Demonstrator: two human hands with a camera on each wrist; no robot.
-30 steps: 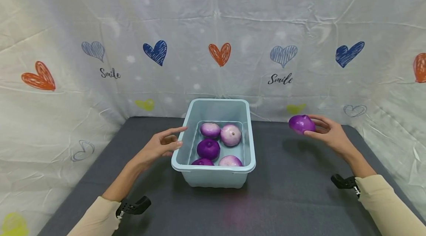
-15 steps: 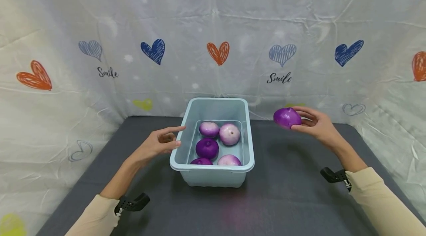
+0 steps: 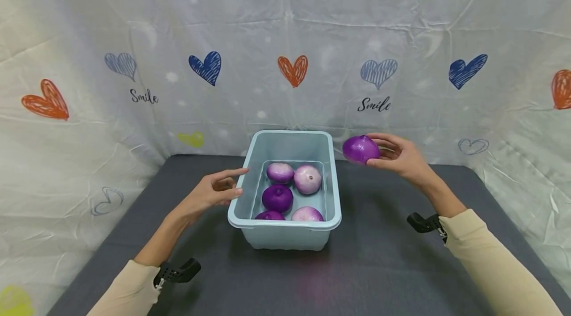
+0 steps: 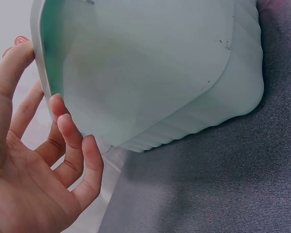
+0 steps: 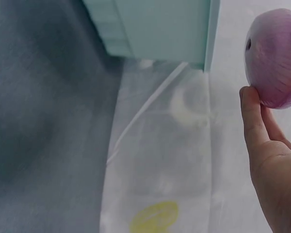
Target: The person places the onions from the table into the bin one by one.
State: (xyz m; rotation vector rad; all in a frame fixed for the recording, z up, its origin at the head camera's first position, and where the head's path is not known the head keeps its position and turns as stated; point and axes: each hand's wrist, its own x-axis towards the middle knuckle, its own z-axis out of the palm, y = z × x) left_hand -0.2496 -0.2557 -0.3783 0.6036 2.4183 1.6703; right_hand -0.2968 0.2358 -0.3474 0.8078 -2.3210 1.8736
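Note:
A glossy red onion (image 3: 361, 149) is pinched between the thumb and fingers of my right hand (image 3: 403, 160), held in the air just right of the bin. The right wrist view shows the same onion (image 5: 274, 58) resting on the fingertips, partly cut off by the edge. My left hand (image 3: 211, 192) grips the left rim of a pale blue plastic bin (image 3: 285, 234). In the left wrist view, the thumb and a finger reach over the rim while other fingers curl beside the outer wall. Inside the bin lie several purple and whitish-purple onions (image 3: 278, 198), the nearest partly hidden by the front rim.
The bin stands on a dark grey cloth-covered table (image 3: 370, 266). Behind it hangs a white curtain (image 3: 250, 19) printed with hearts and "Smile", meeting the table's back edge. A black strap (image 3: 178, 272) circles each wrist.
My right hand has carried the red onion leftward and slightly up, from the table's right side to near the bin's right rim. The left hand stays at the left rim.

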